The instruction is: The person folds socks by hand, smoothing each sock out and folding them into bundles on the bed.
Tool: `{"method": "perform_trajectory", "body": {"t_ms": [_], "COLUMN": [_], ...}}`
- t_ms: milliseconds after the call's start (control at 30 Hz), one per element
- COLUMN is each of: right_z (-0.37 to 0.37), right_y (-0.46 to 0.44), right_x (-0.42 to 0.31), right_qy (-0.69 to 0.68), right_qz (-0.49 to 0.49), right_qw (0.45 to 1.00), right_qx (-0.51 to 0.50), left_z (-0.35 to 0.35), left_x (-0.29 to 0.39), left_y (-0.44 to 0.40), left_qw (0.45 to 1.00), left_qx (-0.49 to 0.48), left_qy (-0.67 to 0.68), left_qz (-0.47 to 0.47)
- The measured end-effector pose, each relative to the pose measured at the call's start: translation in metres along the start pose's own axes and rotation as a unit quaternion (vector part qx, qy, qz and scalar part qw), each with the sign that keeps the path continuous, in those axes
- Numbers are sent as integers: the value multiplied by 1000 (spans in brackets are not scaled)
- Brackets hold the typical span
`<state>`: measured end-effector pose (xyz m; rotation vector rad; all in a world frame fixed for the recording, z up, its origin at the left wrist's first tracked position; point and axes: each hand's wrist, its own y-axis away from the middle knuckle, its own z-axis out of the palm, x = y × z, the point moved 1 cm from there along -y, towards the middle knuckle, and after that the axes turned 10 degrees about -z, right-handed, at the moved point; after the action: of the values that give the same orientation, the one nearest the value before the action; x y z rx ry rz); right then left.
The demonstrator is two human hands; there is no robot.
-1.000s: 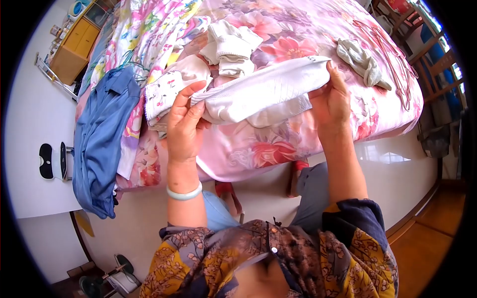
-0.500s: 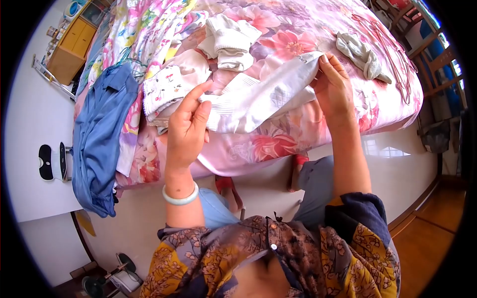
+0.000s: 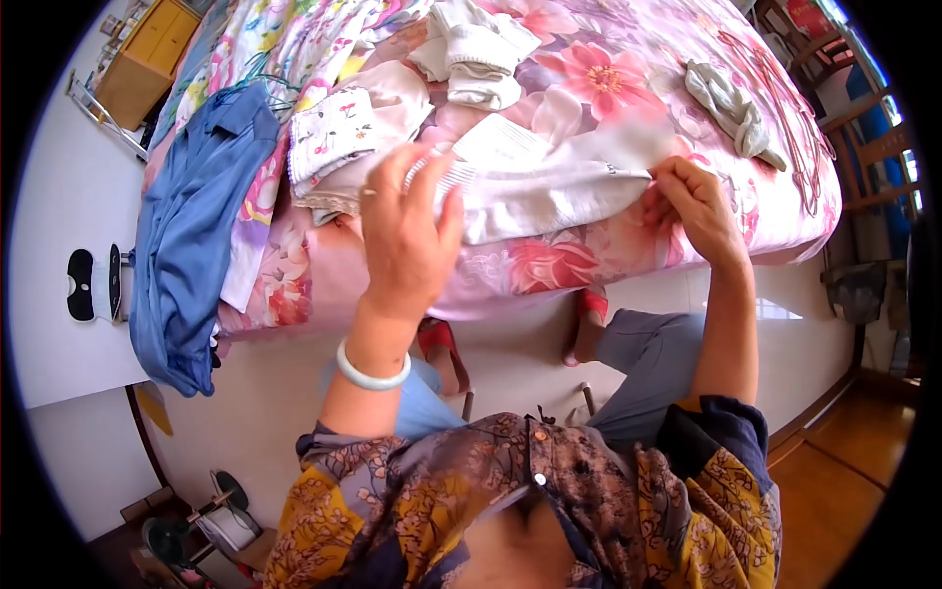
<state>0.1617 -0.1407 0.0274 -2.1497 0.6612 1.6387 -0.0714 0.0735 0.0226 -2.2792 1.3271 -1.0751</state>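
Note:
A white sock [image 3: 549, 201] lies stretched across the near part of the floral bedspread [image 3: 549, 265]. Its right end is pinched in the fingers of my right hand [image 3: 692, 206]. Over the sock's left, ribbed end is my left hand [image 3: 412, 231], fingers spread, with nothing seen held in it. Behind the first sock lies a second white sock [image 3: 500, 142], partly covered. Folded white socks [image 3: 476, 54] are stacked farther back. Left of them sits a pile of folded cloth with a cherry print [image 3: 334, 133].
Blue clothing [image 3: 196, 226] hangs over the bed's left edge, beside a colourful floral cloth [image 3: 304, 39]. A crumpled grey-green sock [image 3: 726, 103] lies at the right, near a reddish cord [image 3: 785, 128]. A yellow cabinet [image 3: 147, 64] stands at the back left.
The white sock has come down flat onto the bed. My left hand has opened off its ribbed end, and my right hand has moved lower and to the right, still pinching the other end.

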Motion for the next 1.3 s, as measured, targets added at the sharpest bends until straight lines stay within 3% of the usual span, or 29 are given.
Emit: {"method": "perform_trajectory", "body": {"t_ms": [67, 167, 300, 400, 600, 733, 833, 867, 1000, 1100, 1133, 1233, 1300], "right_z": [4, 11, 30, 33, 35, 21, 17, 12, 22, 28, 28, 26, 26], "right_y": [-1, -4, -3, 5, 12, 15, 11, 10, 2, -4, -7, -3, -2], "right_x": [1, 1, -2, -13, -8, 1, 5, 10, 10, 25, 29, 21, 25], "right_qy": [-18, -15, 173, 237, 248, 123, 24, 7, -275, -271, -235, 74, 89], "right_qz": [-13, -11, -41, -53, -165, -56, -89, -53, 20, 21, -8, -46, -36], "right_qw": [999, 999, 982, 969, 954, 991, 994, 996, 953, 953, 962, 986, 986], "right_qx": [39, 44, 67, 51, 26, 25, 63, 72, 124, 133, 136, 140, 134], "left_z": [11, 16, 14, 12, 10, 14, 13, 12, 13, 16, 16, 18, 17], "left_x": [4, 8, 14, 15, 17, 18, 19, 20, 26, 26, 26, 28, 25], "left_y": [15, 32, 40, 44, 44, 51, 51, 51, 54, 55, 55, 58, 57], "left_qw": [998, 994, 991, 989, 988, 988, 986, 986, 985, 984, 984, 985, 985], "left_qx": [-35, -111, -124, -143, -146, -148, -163, -162, -167, -165, -164, -160, -149], "left_qy": [47, 8, 0, -22, -31, -33, -31, -31, -34, -35, -35, -34, -19], "left_qz": [34, 17, 44, 38, 44, 38, 22, 27, 42, 52, 55, 60, 84]}}
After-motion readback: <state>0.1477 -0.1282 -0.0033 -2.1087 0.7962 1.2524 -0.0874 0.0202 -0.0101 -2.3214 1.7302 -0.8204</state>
